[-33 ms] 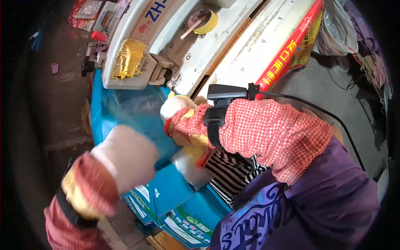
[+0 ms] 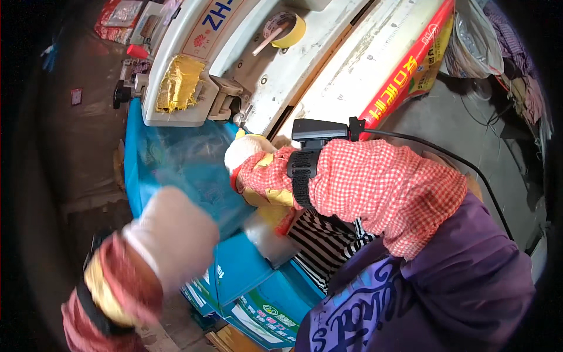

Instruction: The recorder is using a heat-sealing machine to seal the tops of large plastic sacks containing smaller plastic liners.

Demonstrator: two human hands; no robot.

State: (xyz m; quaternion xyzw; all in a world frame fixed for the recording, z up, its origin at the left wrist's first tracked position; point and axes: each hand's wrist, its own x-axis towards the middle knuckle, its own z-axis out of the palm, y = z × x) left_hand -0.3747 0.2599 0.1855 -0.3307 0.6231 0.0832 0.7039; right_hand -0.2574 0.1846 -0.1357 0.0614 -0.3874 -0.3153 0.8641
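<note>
My left hand [image 2: 179,240], in a pale glove, hovers over a blue plastic sack [image 2: 193,161] that hangs from the sewing machine [image 2: 185,61]; motion smears its fingers. At the sack's upper right edge, close by the machine's needle end, is my right hand [image 2: 249,149], also gloved. Its fingers are turned away and hidden, so what it grips does not show. More blue printed material [image 2: 264,311] lies below, by my lap. The machine is white, with a gold tape patch [image 2: 179,84] on its head.
A yellow tape roll [image 2: 286,30] with a pale stick in it lies on the machine bed. Red and yellow printed sacking [image 2: 404,73] covers the table's near edge. A black cable [image 2: 451,152] runs from the device on my right forearm [image 2: 319,129]. A white bag [image 2: 472,41] stands far right.
My left hand has moved slightly down and to the left. The blue sack's left edge has shifted a little left. My right hand stays nearly in place.
</note>
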